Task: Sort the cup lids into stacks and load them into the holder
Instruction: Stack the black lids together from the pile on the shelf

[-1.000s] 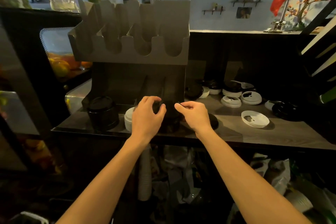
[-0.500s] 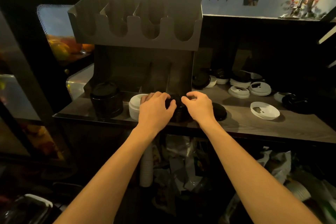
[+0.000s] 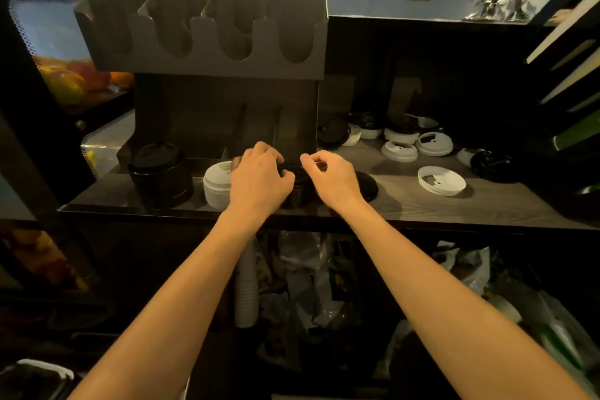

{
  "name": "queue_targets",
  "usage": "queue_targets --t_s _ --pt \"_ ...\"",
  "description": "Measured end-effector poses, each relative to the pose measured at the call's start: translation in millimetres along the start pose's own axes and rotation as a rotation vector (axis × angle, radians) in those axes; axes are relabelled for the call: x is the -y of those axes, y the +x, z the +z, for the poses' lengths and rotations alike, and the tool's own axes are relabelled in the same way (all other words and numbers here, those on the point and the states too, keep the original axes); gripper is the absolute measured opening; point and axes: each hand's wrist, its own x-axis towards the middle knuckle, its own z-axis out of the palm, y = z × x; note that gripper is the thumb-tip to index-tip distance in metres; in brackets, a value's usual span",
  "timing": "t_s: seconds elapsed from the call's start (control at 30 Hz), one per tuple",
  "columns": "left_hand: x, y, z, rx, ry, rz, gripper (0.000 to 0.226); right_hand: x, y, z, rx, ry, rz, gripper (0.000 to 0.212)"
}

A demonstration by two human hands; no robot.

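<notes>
left hand grips black lid stack; right hand pinches top lid

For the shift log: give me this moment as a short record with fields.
left hand: curled over the middle black stack
right hand: pinches that stack's top edge
white stack: on the counter, beside left hand
tall black stack: far left on counter
holder: no lids visible in upper slots
loose white lid: right, lying apart
</notes>
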Motion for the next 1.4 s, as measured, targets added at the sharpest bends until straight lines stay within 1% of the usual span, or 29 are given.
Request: queue_targets --t_s 0.07,0.13,0.17,0.23,0.27,0.33,0.37,0.4,0.43,0.5,0.6,0.7,0.77,0.83,0.93,1.0,1.03,1.13,1.2,1.33,1.4 --pt "-10.3 -2.6 0.2 -0.063 -0.126 0.026 0.025 -4.5 -2.2 -14.4 -0.083 -0.021 -0.055 0.030" --pt "-24.7 -4.7 2.6 -0.085 -0.229 0.093 0.022 -15.6 0.1 -34.3 -0.135 -0.121 -0.099 0.022" --pt "-32.8 -5.6 5.3 -0.071 -0.267 0.138 0.021 -22.2 1.9 -44.9 -0.131 -0.196 -0.100 0.021" --pt "-50.2 -6.4 13.4 -0.011 -0.316 0.229 0.021 -38.5 6.0 -65.9 -0.091 -0.317 -0.070 0.031" --pt "-58.6 -6.6 18.5 0.023 -0.336 0.258 0.021 -48.1 7.3 -75.5 -0.044 -0.355 -0.051 0.040" --pt "-73.1 -6.2 31.9 0.079 -0.346 0.286 0.025 -64.1 4.8 -90.9 0.142 -0.425 -0.015 0.058" --pt "-78.8 -5.2 39.4 0.096 -0.335 0.291 0.027 -70.7 2.4 -95.9 0.241 -0.455 0.008 0.060" --pt "-83.4 -4.0 46.9 0.113 -0.322 0.288 0.029 -75.7 -0.7 -99.7 0.306 -0.485 0.023 0.053" --pt "-86.9 -2.4 54.7 0.137 -0.314 0.277 0.033 -79.7 -2.4 -103.2 0.321 -0.481 0.020 0.043" --pt "-91.5 -0.6 70.4 0.188 -0.318 0.246 0.039 -87.8 -1.2 -106.7 0.301 -0.360 0.027 0.037" --pt "-96.0 -1.9 89.1 0.172 -0.363 0.191 0.049 -93.2 0.2 -109.5 0.227 -0.083 0.087 0.065" --pt "-97.6 -1.8 95.8 0.143 -0.459 0.060 0.065 -98.5 0.8 -108.8 0.177 0.046 0.034 0.075" --pt "-96.1 0.4 94.7 0.185 -0.582 -0.049 0.070 -101.5 2.4 -107.8 0.148 0.085 0.021 0.081" --pt "-93.8 1.1 93.1 0.212 -0.663 -0.077 0.068 -103.0 3.2 -107.5 0.130 0.103 0.018 0.083" --pt "-92.1 -1.2 85.6 0.167 -0.706 -0.049 0.057 -98.9 1.5 -108.3 0.191 0.106 -0.006 0.085" --pt "-91.5 -4.3 78.8 0.123 -0.709 0.000 0.055 -94.8 -0.5 -108.1 0.199 0.171 -0.059 0.079" --pt "-90.6 -5.5 76.2 0.110 -0.701 0.036 0.055 -91.9 -2.0 -107.8 0.176 0.207 -0.077 0.073" --pt "-87.7 -8.0 66.3 0.096 -0.709 0.105 0.056 -77.1 -3.4 -107.0 0.041 0.222 -0.109 0.040" --pt "-84.4 -7.7 53.8 0.048 -0.749 0.111 0.057 -60.0 -2.4 -104.8 -0.022 0.238 -0.143 0.025" --pt "-63.6 -5.3 23.0 -0.121 -0.787 0.057 0.062 -25.3 2.0 -91.1 -0.071 0.374 -0.141 0.019" --pt "-47.5 -6.3 7.8 -0.165 -0.790 0.037 0.058 -9.5 1.6 -76.8 -0.060 0.413 -0.129 0.018"
